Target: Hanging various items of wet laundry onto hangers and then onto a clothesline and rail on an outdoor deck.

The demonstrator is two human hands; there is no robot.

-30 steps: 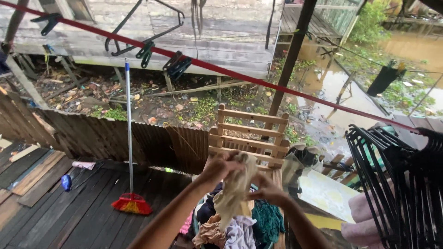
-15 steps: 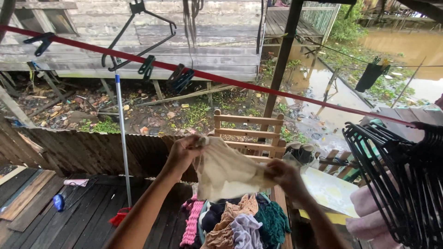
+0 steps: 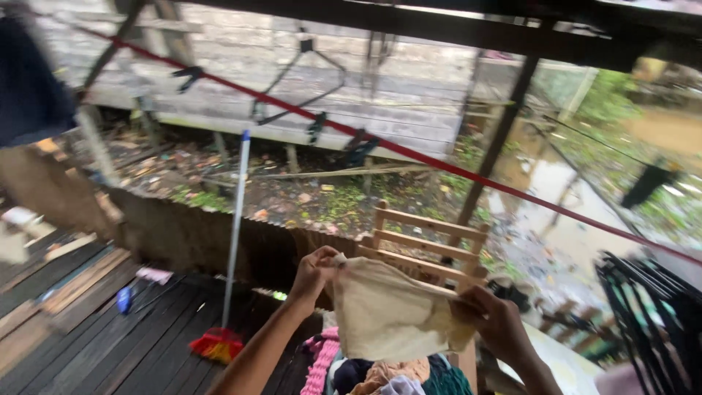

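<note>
Open air is left above the cloth [image 3: 387, 314], up to the red line [image 3: 409, 155] crossing from ten to four o'clock. At twelve the way is blocked by a wooden chair [image 3: 428, 245], at six by piled laundry [image 3: 387, 373], at three by black hangers [image 3: 651, 314].

- The left hand [image 3: 313, 272] is raised at about seven o'clock of the view's centre, fingers curled shut and pinching at its upper right.
- Its forearm runs down toward six o'clock, bare, leaving the view at the bottom edge.
- The right hand [image 3: 496, 322] sits lower, at about four o'clock, fingers closed in a grip on its left side.
- The right wrist bends down toward five o'clock.
- The two hands are held well apart.
</note>
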